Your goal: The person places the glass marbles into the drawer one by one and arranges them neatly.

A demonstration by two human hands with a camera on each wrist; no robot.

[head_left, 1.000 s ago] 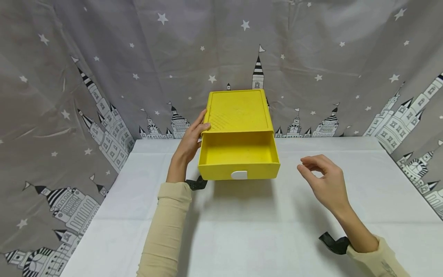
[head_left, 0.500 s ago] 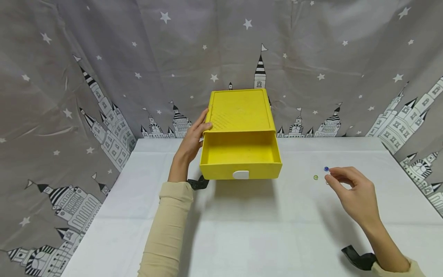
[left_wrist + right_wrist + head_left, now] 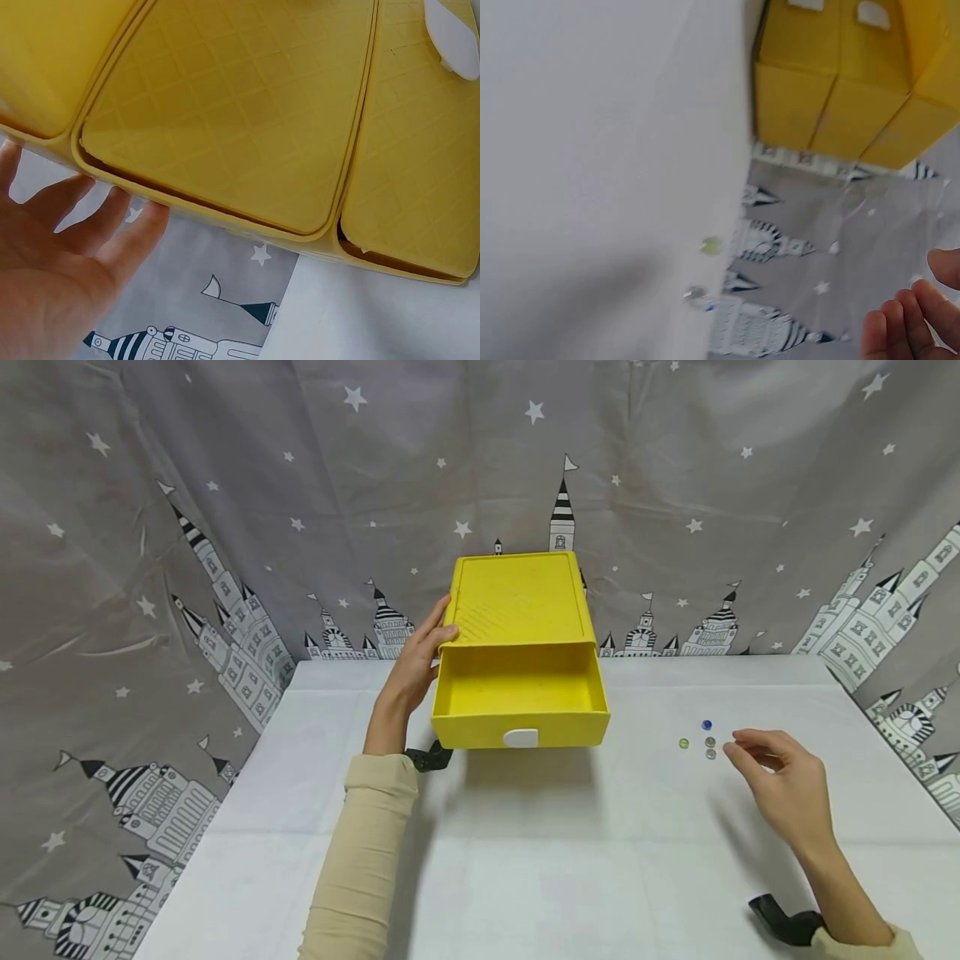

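A yellow plastic drawer unit (image 3: pixel 521 597) stands mid-table, its top drawer (image 3: pixel 520 727) pulled out with a bare inside and a white handle (image 3: pixel 521 738). My left hand (image 3: pixel 411 675) rests against its left side, thumb over the top edge; in the left wrist view the straight fingers (image 3: pixel 142 232) touch the side wall. To the right lie several small glass marbles: a blue one (image 3: pixel 707 725), a yellow-green one (image 3: pixel 683 743) and clear ones (image 3: pixel 710 754). My right hand (image 3: pixel 787 785) hovers just right of them, fingers loosely bent; the right wrist view shows a gap between thumb and fingers.
A white cloth (image 3: pixel 525 877) covers the table. Behind and beside it hangs a grey curtain (image 3: pixel 375 485) printed with castles and stars. Lower drawers (image 3: pixel 232 105) of the unit are pushed in. Black straps (image 3: pixel 783 920) sit at both wrists.
My right hand has moved right and slightly down, away from the drawer unit. The marbles, out of sight a second ago, now show on the cloth. My left hand keeps its place.
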